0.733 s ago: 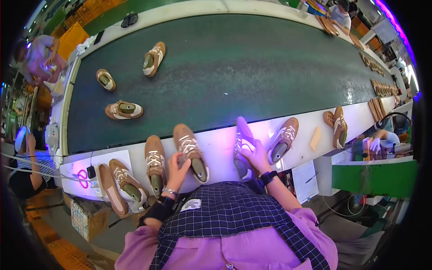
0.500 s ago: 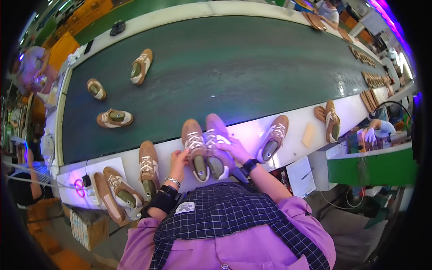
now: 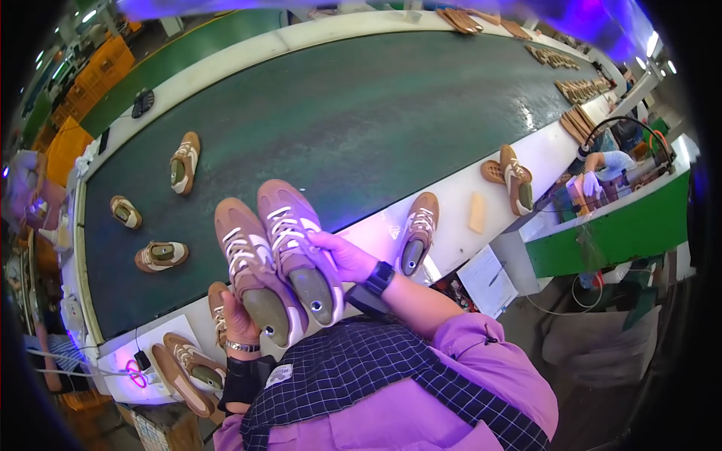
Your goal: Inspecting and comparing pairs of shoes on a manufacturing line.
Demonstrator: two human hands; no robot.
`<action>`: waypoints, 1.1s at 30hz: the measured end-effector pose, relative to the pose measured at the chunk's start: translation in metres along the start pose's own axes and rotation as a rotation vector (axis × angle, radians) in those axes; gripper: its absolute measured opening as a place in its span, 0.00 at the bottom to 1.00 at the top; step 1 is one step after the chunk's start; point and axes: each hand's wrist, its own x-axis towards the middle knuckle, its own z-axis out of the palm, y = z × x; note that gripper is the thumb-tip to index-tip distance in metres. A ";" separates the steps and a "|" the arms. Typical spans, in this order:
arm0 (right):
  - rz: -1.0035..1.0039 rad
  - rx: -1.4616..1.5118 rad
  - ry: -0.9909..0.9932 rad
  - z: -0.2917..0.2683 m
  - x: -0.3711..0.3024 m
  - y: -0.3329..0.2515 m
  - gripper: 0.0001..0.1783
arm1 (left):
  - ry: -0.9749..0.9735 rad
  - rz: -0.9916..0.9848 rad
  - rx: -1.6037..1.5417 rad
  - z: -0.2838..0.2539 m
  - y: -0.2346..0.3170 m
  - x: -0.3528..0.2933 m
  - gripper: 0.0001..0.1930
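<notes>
While in the grasp of both hands (image 3: 346,257), 2 brown shoes (image 3: 284,222), each around 1 green last (image 3: 309,289).

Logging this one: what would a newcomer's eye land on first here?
First, the pair of brown, white-laced shoes held side by side between the left hand and right hand, in front of the checked apron. Then the dark green surface beyond, with three more shoes near its left end. Blue glare along the picture's top also stands out.
</notes>
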 end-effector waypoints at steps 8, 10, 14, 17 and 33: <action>-0.291 0.039 0.103 0.041 -0.023 -0.020 0.26 | 0.055 -0.023 -0.348 0.043 0.012 0.020 0.22; -0.343 0.020 0.128 0.036 -0.029 -0.026 0.27 | 0.079 0.008 -0.361 0.047 0.014 0.026 0.22; -0.596 -0.047 0.280 0.047 -0.040 -0.030 0.26 | 0.102 0.041 -0.316 0.050 0.015 0.021 0.24; -0.628 -0.072 0.326 0.042 -0.039 -0.017 0.24 | 0.151 0.069 -0.420 0.043 0.001 0.022 0.26; -0.684 -0.093 0.474 0.034 -0.042 0.005 0.24 | 0.374 0.064 -0.357 0.044 -0.013 0.014 0.27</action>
